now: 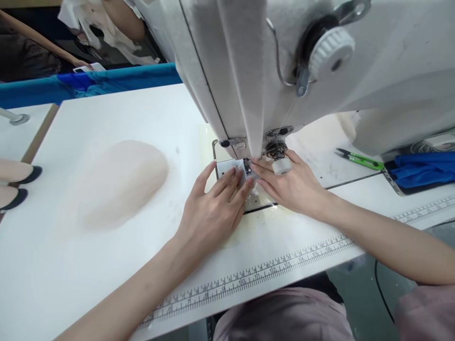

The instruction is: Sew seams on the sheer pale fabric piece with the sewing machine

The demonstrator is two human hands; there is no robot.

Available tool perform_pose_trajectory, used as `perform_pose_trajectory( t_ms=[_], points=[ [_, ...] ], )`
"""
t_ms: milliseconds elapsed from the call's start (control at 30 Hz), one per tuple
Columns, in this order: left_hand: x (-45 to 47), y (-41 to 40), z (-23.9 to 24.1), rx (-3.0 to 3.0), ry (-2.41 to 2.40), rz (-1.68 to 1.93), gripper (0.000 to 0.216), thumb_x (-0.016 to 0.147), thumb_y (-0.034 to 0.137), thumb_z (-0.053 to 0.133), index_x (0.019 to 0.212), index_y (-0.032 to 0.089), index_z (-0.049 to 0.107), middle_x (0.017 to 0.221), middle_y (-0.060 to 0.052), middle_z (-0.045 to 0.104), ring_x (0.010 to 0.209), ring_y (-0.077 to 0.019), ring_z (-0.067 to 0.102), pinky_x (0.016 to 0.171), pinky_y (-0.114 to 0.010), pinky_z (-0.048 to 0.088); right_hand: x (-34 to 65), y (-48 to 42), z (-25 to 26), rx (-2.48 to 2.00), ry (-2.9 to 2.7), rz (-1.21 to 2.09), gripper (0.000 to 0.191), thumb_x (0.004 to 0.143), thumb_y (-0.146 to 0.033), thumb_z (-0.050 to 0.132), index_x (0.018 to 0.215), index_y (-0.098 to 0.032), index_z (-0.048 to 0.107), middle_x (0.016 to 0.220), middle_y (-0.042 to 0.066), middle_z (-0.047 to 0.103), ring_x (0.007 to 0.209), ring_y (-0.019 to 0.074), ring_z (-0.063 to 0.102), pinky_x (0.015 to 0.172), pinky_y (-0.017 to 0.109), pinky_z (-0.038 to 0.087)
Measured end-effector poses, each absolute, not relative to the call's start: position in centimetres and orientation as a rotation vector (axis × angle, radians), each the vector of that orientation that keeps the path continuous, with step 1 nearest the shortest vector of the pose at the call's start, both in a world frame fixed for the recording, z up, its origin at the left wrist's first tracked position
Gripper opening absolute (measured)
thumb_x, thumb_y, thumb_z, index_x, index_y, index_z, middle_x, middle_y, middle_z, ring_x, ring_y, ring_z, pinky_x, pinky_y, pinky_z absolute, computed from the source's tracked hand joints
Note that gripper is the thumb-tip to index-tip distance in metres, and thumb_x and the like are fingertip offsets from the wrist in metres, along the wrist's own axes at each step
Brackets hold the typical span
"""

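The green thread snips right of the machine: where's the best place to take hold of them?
Grip the green thread snips around the green handle, coming from the right front with the right hand. They lie flat on the table, dark blade tips pointing left toward the sewing machine, so the handle end is free.

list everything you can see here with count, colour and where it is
sewing machine: 1, white, over the table centre and right
small label piece: 1, white, under the presser foot at the needle plate
fabric pile: 1, pale pink, on the table to the left
table: 1, white, with a ruler strip printed along its near edge
thread snips: 1, green and black, right of the needle
blue cloth: 1, blue, far right under the machine arm
blue fabric: 1, blue, along the table's far edge
left hand: 1, flat on the label piece
right hand: 1, fingers at the presser foot
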State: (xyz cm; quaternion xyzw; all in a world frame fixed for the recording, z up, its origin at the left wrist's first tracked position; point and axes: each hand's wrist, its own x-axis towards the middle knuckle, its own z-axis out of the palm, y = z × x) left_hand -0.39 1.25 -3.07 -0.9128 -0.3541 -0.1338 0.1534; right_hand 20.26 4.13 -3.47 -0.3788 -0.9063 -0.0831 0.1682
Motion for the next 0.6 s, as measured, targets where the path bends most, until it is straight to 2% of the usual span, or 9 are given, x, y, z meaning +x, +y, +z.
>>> perform_pose_trajectory(
  t_ms=[200, 300, 467, 600],
  points=[
    [-0.29, 1.33, -3.03, -2.607, -1.024, -0.406, 0.035, 0.091, 0.015, 0.048, 0.124, 0.015, 0.057, 0.120, -0.013, 0.066, 0.116, -0.0265, 0.060, 0.107, -0.055, 0.039, 20.32, 4.09, -3.61, -1.045, -2.561, -0.268, 0.030, 0.099, -0.024, 0.041, 0.099, -0.015, 0.069, 0.114, 0.008, 0.069, 0.117, 0.0213, 0.056, 0.104, 0.042, 0.038],
    [-0.26, 1.37, -3.05, -2.604, -1.036, -0.432, 0.034, 0.090, 0.015, 0.049, 0.123, 0.015, 0.058, 0.121, -0.013, 0.065, 0.116, -0.0265, 0.060, 0.108, -0.055, 0.038, 20.40, 3.91, -3.64, -0.972, -2.502, -0.296, 0.026, 0.095, -0.015, 0.043, 0.100, -0.015, 0.069, 0.105, 0.005, 0.072, 0.108, 0.0200, 0.060, 0.102, 0.041, 0.038],
    [-0.36, 1.34, -3.39, -2.632, -1.077, -0.512, 0.037, 0.089, 0.015, 0.049, 0.126, 0.018, 0.057, 0.127, -0.012, 0.061, 0.118, -0.0277, 0.059, 0.109, -0.058, 0.036, 20.35, 3.52, -3.56, -0.871, -2.453, -0.334, 0.031, 0.088, -0.003, 0.042, 0.095, -0.015, 0.070, 0.096, 0.003, 0.074, 0.090, 0.0177, 0.062, 0.093, 0.038, 0.041],
    [-0.50, 1.20, -3.47, -2.632, -1.066, -0.543, 0.043, 0.088, 0.015, 0.048, 0.131, 0.014, 0.052, 0.126, -0.012, 0.062, 0.117, -0.0277, 0.059, 0.110, -0.058, 0.035, 20.24, 3.16, -3.59, -0.862, -2.452, -0.318, 0.031, 0.087, -0.002, 0.042, 0.096, -0.016, 0.069, 0.098, 0.003, 0.072, 0.088, 0.0167, 0.060, 0.086, 0.035, 0.041]
  ],
)
